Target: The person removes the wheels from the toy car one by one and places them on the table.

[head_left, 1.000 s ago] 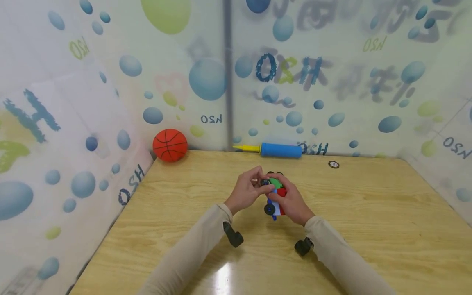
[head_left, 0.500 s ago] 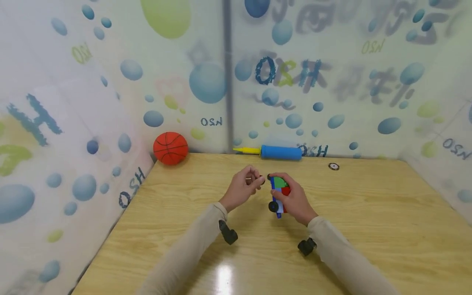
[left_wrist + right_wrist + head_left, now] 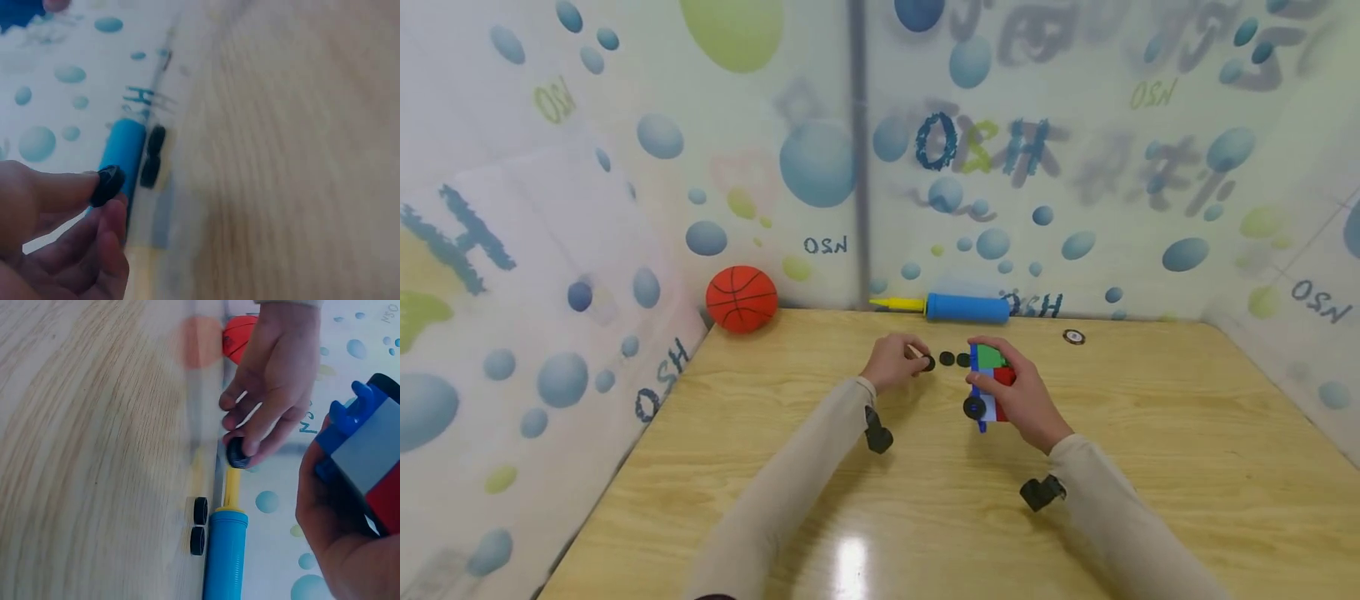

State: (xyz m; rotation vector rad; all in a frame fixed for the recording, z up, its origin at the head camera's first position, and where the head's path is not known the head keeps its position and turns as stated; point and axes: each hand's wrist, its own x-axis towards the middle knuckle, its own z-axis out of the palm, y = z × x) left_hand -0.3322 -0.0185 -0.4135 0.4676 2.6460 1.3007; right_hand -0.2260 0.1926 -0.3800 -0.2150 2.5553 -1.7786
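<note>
My left hand (image 3: 889,363) pinches a small black toy wheel (image 3: 110,185) between thumb and fingertips, close over the table. In my right hand (image 3: 1033,408) is a toy car (image 3: 989,357) with blue, green, white and red parts, gripped from its right side. A black wheel (image 3: 974,407) sits at the toy car's near end. Two more black wheels (image 3: 947,358) rest side by side on the table, between the pinched wheel and the toy car. The right wrist view shows the toy car's blue hook-shaped end (image 3: 353,409).
Along the back wall lies a blue hand pump (image 3: 967,307) with a yellow nozzle. An orange-red toy basketball (image 3: 742,299) sits in the back left corner. A small round black-and-white disc (image 3: 1073,337) lies at the back right of the wooden table (image 3: 1112,467).
My hands were together at the toy car; the left hand drew away with the wheel, then reached forward. The toy car moved right, uncovering the two wheels on the table.
</note>
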